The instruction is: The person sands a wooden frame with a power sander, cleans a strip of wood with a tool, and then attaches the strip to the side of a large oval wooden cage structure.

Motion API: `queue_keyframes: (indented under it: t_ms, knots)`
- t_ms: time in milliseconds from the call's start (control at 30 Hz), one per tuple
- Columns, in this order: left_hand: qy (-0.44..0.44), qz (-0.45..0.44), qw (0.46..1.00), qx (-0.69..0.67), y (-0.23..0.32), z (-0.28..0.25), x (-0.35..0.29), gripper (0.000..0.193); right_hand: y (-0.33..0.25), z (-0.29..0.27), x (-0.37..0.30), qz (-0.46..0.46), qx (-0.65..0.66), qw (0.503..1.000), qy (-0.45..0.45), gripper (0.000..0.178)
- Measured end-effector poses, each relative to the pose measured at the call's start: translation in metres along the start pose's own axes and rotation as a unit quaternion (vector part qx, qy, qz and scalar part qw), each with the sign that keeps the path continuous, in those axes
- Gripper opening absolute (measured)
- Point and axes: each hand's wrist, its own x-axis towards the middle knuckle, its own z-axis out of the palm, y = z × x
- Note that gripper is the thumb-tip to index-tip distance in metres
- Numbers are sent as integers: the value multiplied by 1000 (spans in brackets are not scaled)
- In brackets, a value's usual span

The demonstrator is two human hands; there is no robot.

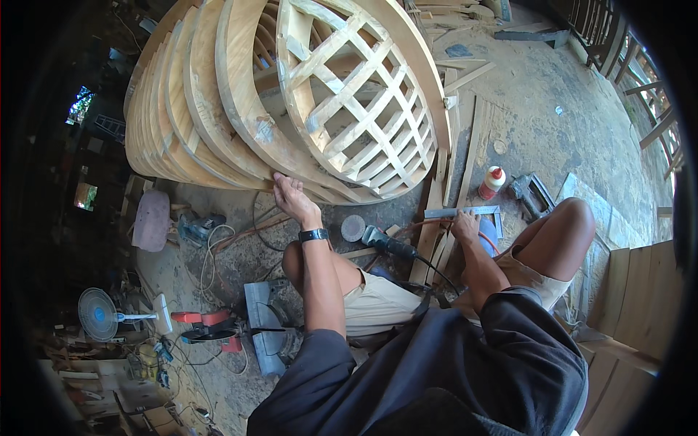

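Observation:
A large rounded wooden frame (200, 94), built of many curved ribs side by side, stands in front of me. Its facing end carries a lattice of crossed slats (363, 98). My left hand (294, 200) grips the lower edge of a rib, fingers curled against the wood. Lower right, my right hand (465, 225) is closed on a metal try square (440, 213), whose blade lies across narrow planks; its fingers are partly hidden. Between my hands an angle grinder (392, 243) rests on the floor, beside a round disc (353, 228).
Beyond my right hand stand a red-capped glue bottle (491, 184) and a nail gun (532, 196). To the left are a teal power tool (198, 230), a red saw (207, 325), a fan (98, 315) and trailing cables. Wood strips (471, 152) lie along the dusty floor.

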Motion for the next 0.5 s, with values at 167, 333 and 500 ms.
queue_keyframes:
  t_ms: [167,333,500]
  knots:
    - [-9,-12,1000,-13,-8,8,-3,48,27,9,2,27,38,999,-11,36]
    - [-7,-4,1000,-1,-7,-12,9,48,3,-4,-2,4,154,977,145,39]
    - [-17,-6,1000,-9,-11,-5,7,48,34,-1,33,39,54,993,-97,49]
